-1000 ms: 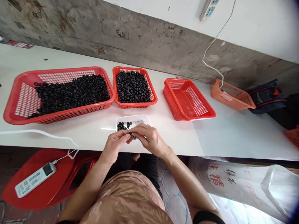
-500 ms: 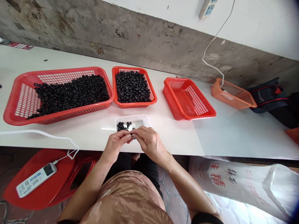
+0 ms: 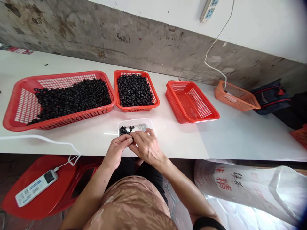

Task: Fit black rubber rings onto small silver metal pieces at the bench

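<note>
My left hand pinches a small black ring-like part between thumb and fingertips, at the front edge of a white tray. Against the same part lie the fingers of my right hand, curled, with the back of the hand hiding the fingertips. Several loose black parts sit in the tray's left side. On its right is a heap of tiny clear or silvery pieces, too small to name.
A long red basket and a smaller red basket hold heaps of black parts. Stacked red baskets and an orange basket stand to the right. A power bank lies on a red stool, its white cable crossing the table.
My right hand has rolled over the small part and shifted slightly left, its fingers now more curled. My left hand keeps its pinch. The whole view has shifted a little.
</note>
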Demonstrator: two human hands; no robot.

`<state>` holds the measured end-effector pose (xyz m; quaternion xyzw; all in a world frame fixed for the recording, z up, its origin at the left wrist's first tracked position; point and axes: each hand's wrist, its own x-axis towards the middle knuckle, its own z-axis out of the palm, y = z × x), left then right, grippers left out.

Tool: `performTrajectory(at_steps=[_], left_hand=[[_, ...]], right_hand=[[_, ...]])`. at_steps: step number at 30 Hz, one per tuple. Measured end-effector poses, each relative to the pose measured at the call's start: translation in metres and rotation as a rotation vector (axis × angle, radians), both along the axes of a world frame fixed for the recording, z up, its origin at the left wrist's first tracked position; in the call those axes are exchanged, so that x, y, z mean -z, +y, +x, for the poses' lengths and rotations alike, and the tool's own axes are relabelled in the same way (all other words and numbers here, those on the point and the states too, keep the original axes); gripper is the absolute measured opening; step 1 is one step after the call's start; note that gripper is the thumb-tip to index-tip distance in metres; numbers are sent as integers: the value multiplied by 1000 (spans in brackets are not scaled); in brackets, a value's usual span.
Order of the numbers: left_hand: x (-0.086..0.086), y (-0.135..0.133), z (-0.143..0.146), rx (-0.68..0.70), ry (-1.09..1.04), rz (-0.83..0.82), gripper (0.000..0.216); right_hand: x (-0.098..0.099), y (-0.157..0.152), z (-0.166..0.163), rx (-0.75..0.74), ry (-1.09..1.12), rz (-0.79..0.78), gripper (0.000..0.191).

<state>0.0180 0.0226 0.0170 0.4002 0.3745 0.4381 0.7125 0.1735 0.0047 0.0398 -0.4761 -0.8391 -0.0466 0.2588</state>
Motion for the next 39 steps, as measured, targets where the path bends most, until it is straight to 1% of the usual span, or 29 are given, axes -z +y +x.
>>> performTrajectory(at_steps=[4, 6, 12, 15, 18, 21, 24, 27, 29, 31, 33, 37, 39], left_hand=[[3, 1, -6, 82, 42, 40, 25], [4, 2, -7, 105, 67, 54, 28], [3, -1, -3, 79, 72, 44, 25], [2, -3, 0, 70, 66, 46, 28], [1, -4, 2, 75, 68, 58, 29], [1, -4, 3, 78, 60, 42, 28], [3, -2, 2, 99, -42, -58, 30], [5, 0, 2, 150, -198, -205, 28], [7, 1, 1, 191, -276, -289, 25], [8, 2, 1, 243, -320, -343, 25], [9, 2, 1, 276, -318, -342, 24], [7, 1, 2, 243, -222, -229, 37], [6, 0, 1, 246, -161, -164, 31]], right_hand=[[-2, 2, 4, 3, -21, 53, 24], [-2, 2, 6, -17, -38, 79, 23], [0, 2, 8, -134, -174, 131, 21], [0, 3, 11, -170, -246, 146, 24], [2, 6, 14, -195, -267, 154, 26], [7, 8, 16, -210, -193, 179, 25], [12, 8, 17, -200, -13, 175, 20], [15, 6, 18, -186, 126, 74, 19], [14, 4, 19, -200, 173, 10, 24], [13, 3, 21, -215, 196, -16, 27], [12, 1, 22, -219, 180, 5, 27], [14, -1, 22, -171, 77, 27, 28], [15, -2, 21, -125, 106, 26, 29]])
